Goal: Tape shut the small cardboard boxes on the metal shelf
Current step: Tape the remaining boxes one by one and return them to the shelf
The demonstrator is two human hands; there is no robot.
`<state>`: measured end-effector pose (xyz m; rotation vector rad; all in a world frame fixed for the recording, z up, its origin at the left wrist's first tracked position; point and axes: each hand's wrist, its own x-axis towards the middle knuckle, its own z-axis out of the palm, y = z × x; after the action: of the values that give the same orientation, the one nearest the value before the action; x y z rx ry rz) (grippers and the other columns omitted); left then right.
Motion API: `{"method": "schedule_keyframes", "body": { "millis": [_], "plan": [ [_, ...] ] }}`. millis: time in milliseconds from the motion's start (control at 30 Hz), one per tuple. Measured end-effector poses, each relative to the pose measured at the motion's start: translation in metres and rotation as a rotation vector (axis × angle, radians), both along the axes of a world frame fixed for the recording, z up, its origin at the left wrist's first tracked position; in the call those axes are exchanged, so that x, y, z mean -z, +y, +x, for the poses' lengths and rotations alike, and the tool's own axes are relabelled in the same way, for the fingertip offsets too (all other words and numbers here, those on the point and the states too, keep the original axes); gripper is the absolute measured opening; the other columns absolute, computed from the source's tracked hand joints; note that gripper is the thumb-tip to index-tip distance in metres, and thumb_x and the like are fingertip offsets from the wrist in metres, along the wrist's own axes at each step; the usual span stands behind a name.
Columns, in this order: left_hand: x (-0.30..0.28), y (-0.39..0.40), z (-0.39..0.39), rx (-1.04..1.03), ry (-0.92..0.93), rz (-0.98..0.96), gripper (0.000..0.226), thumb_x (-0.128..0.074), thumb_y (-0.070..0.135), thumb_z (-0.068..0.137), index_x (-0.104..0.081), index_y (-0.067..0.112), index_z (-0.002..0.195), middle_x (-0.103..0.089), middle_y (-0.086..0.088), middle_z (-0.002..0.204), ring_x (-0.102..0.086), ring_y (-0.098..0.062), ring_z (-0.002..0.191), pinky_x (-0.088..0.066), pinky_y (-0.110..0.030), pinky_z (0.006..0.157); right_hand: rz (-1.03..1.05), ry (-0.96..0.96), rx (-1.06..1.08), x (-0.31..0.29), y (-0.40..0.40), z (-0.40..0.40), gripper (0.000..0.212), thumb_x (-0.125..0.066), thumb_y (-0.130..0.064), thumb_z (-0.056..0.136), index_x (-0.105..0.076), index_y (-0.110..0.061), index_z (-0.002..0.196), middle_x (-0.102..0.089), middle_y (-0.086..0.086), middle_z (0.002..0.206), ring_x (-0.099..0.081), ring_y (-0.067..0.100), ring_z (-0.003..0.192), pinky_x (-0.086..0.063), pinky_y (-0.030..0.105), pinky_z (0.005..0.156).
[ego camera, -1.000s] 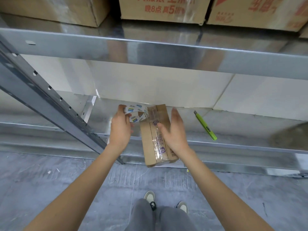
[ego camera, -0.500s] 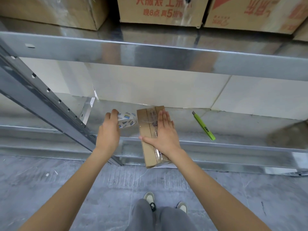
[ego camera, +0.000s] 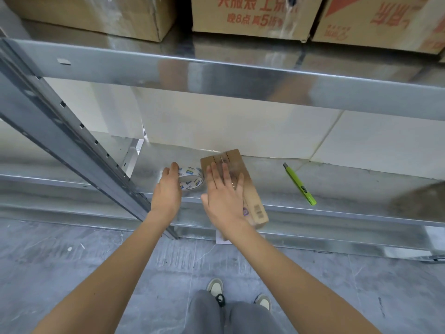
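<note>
A small brown cardboard box (ego camera: 250, 189) lies lengthwise on the lower metal shelf (ego camera: 337, 189), its near end sticking out over the front edge. Clear tape runs along its top. My right hand (ego camera: 224, 196) lies flat on the box top with straight fingers. To the left, a roll of clear printed tape (ego camera: 191, 180) rests on the shelf, and my left hand (ego camera: 168, 191) holds its left side with fingers curled round it.
A green utility knife (ego camera: 299, 184) lies on the shelf to the right of the box. A slanted perforated upright (ego camera: 79, 145) stands at the left. Large cardboard cartons (ego camera: 252, 15) sit on the shelf above. My shoes (ego camera: 216, 289) show on the grey floor.
My left hand has lowered the tape roll from above the box down onto the shelf at the left. My right hand went flat on the box top and slid toward me.
</note>
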<state>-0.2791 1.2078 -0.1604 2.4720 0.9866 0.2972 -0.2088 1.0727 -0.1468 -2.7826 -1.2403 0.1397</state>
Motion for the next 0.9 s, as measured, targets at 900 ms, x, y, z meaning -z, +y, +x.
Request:
{"method": "schedule_keyframes", "body": {
  "millis": [900],
  "plan": [
    [-0.044, -0.085, 0.063, -0.012, -0.483, -0.594, 0.021, -0.046, 0.013, 0.099, -0.056, 0.018, 0.117, -0.067, 0.002, 0.108, -0.062, -0.018, 0.103, -0.049, -0.021, 0.086, 0.965, 0.979, 0.457, -0.024, -0.055, 0.027, 0.072, -0.066, -0.013, 0.088, -0.029, -0.022, 0.148, -0.05, 0.002, 0.142, -0.051, 0.015, 0.128, -0.044, 0.04, 0.106]
  ]
}}
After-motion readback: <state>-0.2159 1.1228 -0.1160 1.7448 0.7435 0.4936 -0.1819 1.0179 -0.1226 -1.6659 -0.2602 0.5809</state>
